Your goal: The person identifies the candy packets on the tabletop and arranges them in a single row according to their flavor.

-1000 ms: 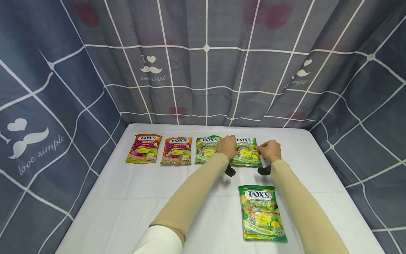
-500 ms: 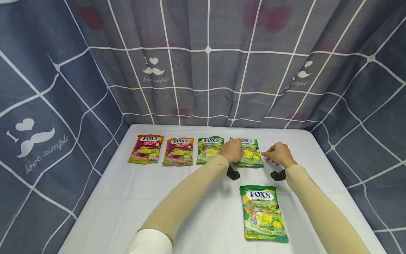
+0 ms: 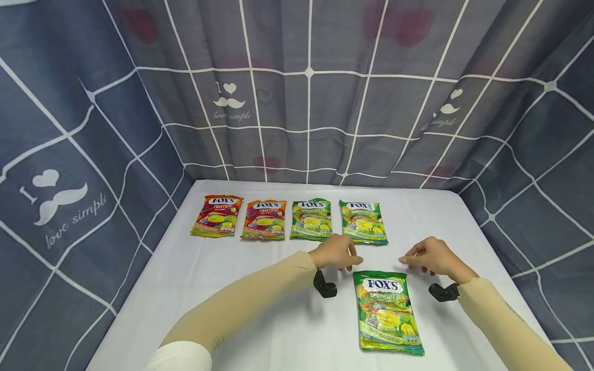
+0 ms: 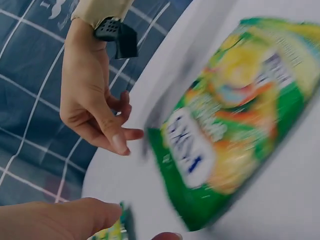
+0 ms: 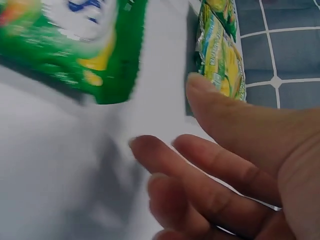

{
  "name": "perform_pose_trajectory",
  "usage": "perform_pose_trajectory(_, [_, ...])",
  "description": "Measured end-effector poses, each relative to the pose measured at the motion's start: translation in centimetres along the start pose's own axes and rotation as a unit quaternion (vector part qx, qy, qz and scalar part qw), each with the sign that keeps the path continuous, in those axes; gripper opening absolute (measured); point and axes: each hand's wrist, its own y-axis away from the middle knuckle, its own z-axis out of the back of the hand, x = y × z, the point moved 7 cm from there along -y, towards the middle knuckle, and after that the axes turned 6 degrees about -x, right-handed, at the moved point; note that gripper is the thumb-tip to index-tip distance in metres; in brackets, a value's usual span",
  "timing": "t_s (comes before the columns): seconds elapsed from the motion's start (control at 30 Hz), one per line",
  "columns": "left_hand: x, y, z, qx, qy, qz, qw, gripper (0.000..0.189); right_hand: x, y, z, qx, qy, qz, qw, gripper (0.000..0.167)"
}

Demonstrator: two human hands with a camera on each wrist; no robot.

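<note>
A large green FOX'S Spring Tea candy bag point(image 3: 387, 314) lies face up near the front of the white table. Just beyond its top left corner hovers my left hand point(image 3: 335, 252), fingers loosely bent and holding nothing. My right hand point(image 3: 436, 256) hangs beyond the top right corner, thumb and fingers apart with nothing between them, as the right wrist view also shows. Behind the hands lie two smaller green Spring Tea bags, a right one point(image 3: 363, 222) and a left one point(image 3: 311, 220). The left hand slightly overlaps the lower edges of these in the head view.
Two orange-and-red FOX'S Fruits candy bags, one at the far left point(image 3: 216, 216) and one beside it point(image 3: 264, 220), continue the back row. A grey-blue checked curtain point(image 3: 278, 113) surrounds the white table point(image 3: 232, 278) at the back and sides. Dark devices sit on both wrists.
Both hands have left the right green bag in the back row and drawn back toward the large front bag. That back bag now shows whole, and the right hand has also moved rightward.
</note>
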Motion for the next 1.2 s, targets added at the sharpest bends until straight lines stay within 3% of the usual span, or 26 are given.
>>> perform_pose_trajectory(0.27, [1.4,3.9,-2.2,0.047,0.079,0.039,0.995,0.024,-1.6,3.8,-1.4,0.054,-0.044,-0.022,0.9973,0.032])
perform_pose_trajectory(0.5, [2.3,5.7,-4.2,0.078,0.126,0.065,0.9868,0.026,-1.6,6.1,-3.4,0.098,-0.076,-0.02,0.9921,0.03])
perform_pose_trajectory(0.73, [2.5,6.2,-5.8,0.095,0.19,0.074,0.9745,0.025,-1.2,7.0,-4.6,0.119,-0.09,-0.018,0.9886,0.03])
perform_pose_trajectory(1.2, [1.4,5.9,-6.8,0.081,0.212,0.044,0.973,0.023,-0.4,7.0,-5.4,0.11,-0.089,-0.007,0.9899,0.022])
